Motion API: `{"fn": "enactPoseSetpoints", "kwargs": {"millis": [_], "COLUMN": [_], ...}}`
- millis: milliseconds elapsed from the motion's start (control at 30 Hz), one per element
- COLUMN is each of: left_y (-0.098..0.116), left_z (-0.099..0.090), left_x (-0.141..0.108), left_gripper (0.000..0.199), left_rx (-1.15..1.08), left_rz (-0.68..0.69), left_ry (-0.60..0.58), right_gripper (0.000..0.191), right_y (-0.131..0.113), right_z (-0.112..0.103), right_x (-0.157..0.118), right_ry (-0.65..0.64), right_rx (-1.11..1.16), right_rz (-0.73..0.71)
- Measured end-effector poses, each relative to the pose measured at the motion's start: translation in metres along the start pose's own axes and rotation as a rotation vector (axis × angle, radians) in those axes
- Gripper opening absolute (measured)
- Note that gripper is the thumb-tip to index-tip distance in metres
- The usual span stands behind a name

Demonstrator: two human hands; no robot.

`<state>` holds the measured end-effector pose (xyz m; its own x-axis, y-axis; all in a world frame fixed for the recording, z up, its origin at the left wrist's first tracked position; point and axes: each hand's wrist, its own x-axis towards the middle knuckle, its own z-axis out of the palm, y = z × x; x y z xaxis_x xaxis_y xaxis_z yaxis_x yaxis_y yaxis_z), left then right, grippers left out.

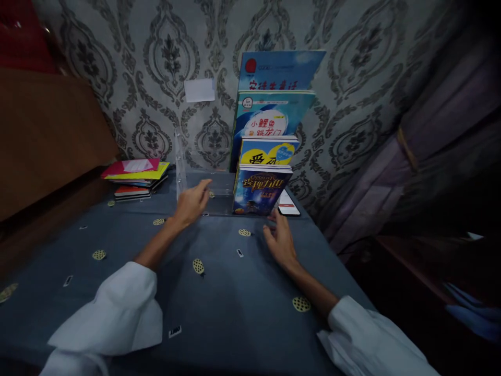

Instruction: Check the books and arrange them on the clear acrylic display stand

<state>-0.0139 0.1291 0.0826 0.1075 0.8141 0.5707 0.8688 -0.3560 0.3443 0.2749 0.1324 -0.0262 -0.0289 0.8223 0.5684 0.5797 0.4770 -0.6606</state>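
Overlapping covers hid the lower parts of the upright books (264, 119) behind the glossy dark-blue paperback (261, 193), at right on the clear plastic tiered stand (179, 162), whose edges barely showed. The left hand (192, 202) half-curled nearby; whether it gripped plastic, I couldn't tell. The right hand's (281, 241) fingers spread loosely near the paperback, which partly hid a phone (288, 203).
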Motion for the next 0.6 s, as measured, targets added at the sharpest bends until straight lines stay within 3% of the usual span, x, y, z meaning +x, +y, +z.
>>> {"fn": "enactPoseSetpoints", "kwargs": {"millis": [100, 167, 233, 400, 600], "left_y": [-0.043, -0.074, -0.104, -0.167, -0.206], "left_z": [-0.029, -0.045, -0.056, -0.064, -0.058], "left_x": [-0.005, -0.002, 0.005, 0.034, 0.073], "left_gripper": [0.036, 0.036, 0.037, 0.05, 0.061], "left_rx": [-0.023, 0.04, 0.189, 0.516, 0.648], "left_rz": [-0.047, -0.153, -0.296, -0.461, -0.495], "left_ry": [0.205, 0.325, 0.346, 0.077, -0.155], "right_gripper": [0.059, 0.054, 0.049, 0.04, 0.038], "right_y": [-0.007, -0.011, -0.014, -0.021, -0.021], "right_z": [0.006, 0.008, 0.007, 0.001, 0.0], "right_x": [-0.018, -0.023, -0.024, -0.02, -0.024], "right_ry": [-0.085, -0.139, -0.184, -0.241, -0.257], "right_rx": [0.035, 0.05, 0.063, 0.05, 0.033], "right_rz": [0.003, 0.002, -0.003, -0.008, -0.035]}}
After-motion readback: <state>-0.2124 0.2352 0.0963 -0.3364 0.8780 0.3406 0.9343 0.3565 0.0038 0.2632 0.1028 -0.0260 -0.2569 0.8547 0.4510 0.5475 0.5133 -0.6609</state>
